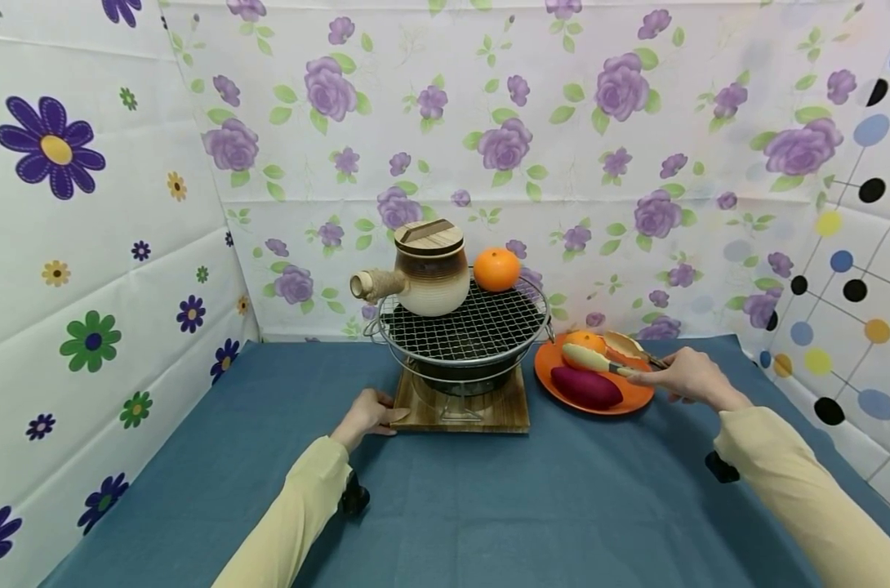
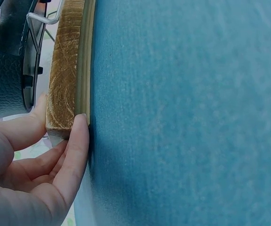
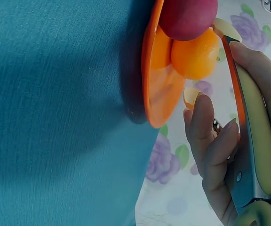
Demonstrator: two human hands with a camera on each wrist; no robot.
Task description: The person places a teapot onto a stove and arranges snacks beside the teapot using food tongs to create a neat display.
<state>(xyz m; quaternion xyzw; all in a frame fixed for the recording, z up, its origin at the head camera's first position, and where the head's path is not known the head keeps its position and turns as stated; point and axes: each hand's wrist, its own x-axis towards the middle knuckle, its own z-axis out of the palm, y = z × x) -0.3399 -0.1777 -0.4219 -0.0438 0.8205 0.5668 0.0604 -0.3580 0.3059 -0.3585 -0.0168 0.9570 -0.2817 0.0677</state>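
Two hands: left (image 1: 367,415) pinches wooden board (image 1: 504,418), right (image 1: 689,377) grips tongs (image 1: 592,358) over orange plate (image 1: 638,397)

This looks like a staged tabletop cooking booth: a surface spread with plain blue cloth (image 1: 460,506), walled by a white rose-printed sheet (image 1: 456,98) behind, a white daisy-printed sheet (image 1: 114,245) left and a white dot-printed sheet (image 1: 856,269) right. A round wire-mesh grill (image 1: 482,335), a brown-and-cream ceramic pot (image 1: 433,282) and cream-coloured tongs (image 3: 259,132) suggest cookery; the wider building cannot be told.
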